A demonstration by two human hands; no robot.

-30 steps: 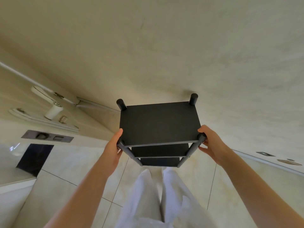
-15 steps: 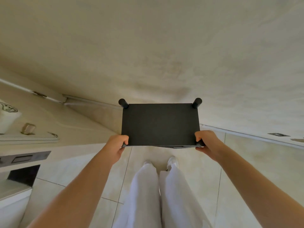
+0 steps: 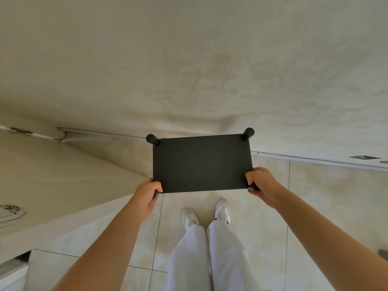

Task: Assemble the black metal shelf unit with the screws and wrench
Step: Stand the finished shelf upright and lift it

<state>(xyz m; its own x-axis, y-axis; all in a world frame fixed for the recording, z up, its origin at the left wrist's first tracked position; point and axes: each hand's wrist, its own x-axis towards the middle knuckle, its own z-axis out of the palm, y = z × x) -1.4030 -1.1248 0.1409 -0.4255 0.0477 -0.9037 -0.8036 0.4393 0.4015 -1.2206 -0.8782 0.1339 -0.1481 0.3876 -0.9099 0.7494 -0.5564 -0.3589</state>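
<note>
Shelf unit (image 3: 201, 163) now held level

Shelf (image 3: 201, 163) upright, viewed straight down.
Black matte rectangular top panel sits level; round posts (image 3: 152, 139) poke up at both far corners; near corners gripped by left hand (image 3: 147, 195) and right hand (image 3: 262, 185).

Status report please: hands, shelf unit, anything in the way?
Left hand grips shelf unit at near left corner; right hand at near right corner. Unit seen from above, close to wall. No obstacle visible; screws, wrench not in view.
</note>
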